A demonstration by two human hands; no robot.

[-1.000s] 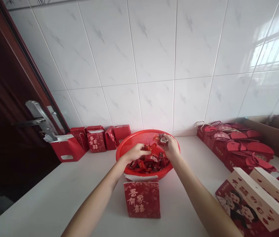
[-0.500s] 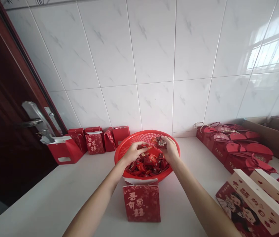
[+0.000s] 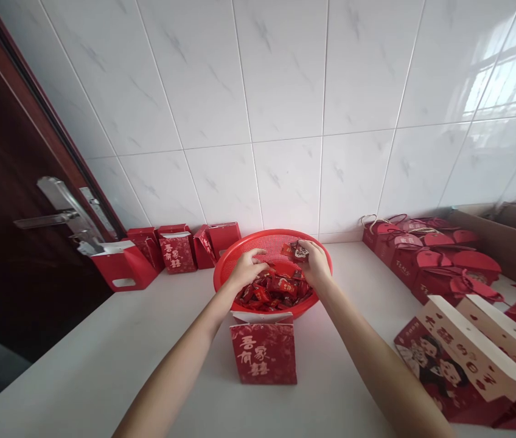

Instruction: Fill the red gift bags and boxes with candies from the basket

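A round red plastic mesh basket (image 3: pixel 272 238) stands on the white counter, holding a heap of red wrapped candies (image 3: pixel 274 293). My right hand (image 3: pixel 315 263) is above the basket's far side, pinching a red wrapped candy (image 3: pixel 298 251) between its fingers. My left hand (image 3: pixel 247 271) curls just above the heap, and its fingers hide whether it holds a piece. Just in front of the basket stands an open red paper gift bag (image 3: pixel 263 353) with white and gold characters, its mouth facing the basket.
Several red gift bags (image 3: pixel 176 252) line the wall at left, beside a dark wooden door with a metal handle (image 3: pixel 59 207). Red gift boxes with heart-shaped flaps (image 3: pixel 426 258) stand at right, near a cardboard carton (image 3: pixel 499 243). A printed gift box (image 3: pixel 468 347) lies at lower right.
The whole scene sits slightly higher in the view as my head shifts. Both hands stay over the basket, and the right hand keeps the same candy.
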